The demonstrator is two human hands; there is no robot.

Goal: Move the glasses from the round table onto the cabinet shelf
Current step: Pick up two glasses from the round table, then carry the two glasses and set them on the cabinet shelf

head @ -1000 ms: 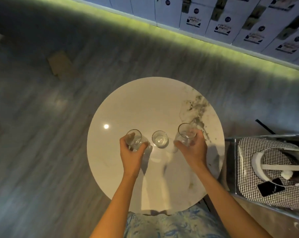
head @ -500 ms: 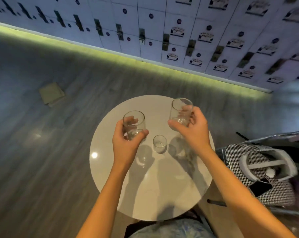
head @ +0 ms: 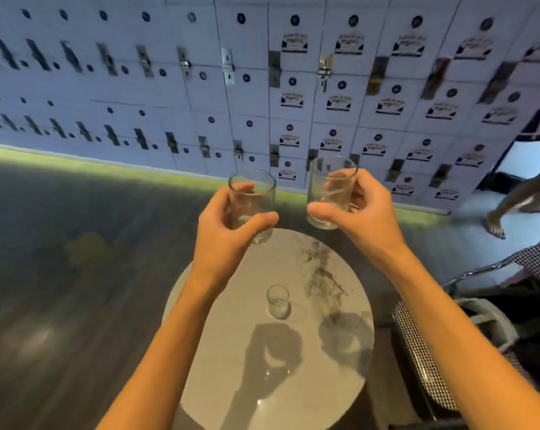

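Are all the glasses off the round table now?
No, one small glass stands on the round table, while the left hand and right hand each hold one.

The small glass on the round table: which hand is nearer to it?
Left, narrowly. The left hand holds a glass up and left of the small glass; the right hand holds another farther up and right.

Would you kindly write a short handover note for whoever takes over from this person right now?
Left hand: closed around one glass, held upright in the air above the far edge of the round table.
Right hand: closed around a second glass, also upright and lifted.
A third, smaller-looking glass stands alone on the table.
Done: two glasses picked up; none shelved.
Left: carry both to the cabinet shelf, not seen from here, then return for the third.
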